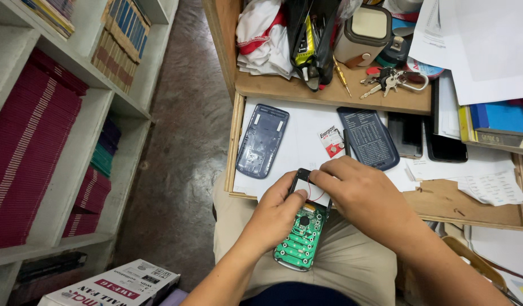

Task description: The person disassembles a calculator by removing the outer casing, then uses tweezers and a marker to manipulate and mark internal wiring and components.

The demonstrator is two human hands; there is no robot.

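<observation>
Okay, opened calculator [302, 229] sits over the person's lap, green circuit board up. Left hand [275, 218] cradles its side, thumb on the top section; right hand [360, 195] pinches at the upper edge beside the thin red wire. Blue back cover [262, 140] lies apart in the drawer [236, 136]. I'd support the board and avoid tugging that wire.

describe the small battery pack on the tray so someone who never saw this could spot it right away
Start at the pulled-out wooden tray lined with white paper, just beyond the person's hands. The battery pack lies near its middle, between the empty blue-grey calculator back shell on the left and the dark cover with a printed table on the right. It is the only small white-and-red card there, with a round coin cell.
</observation>
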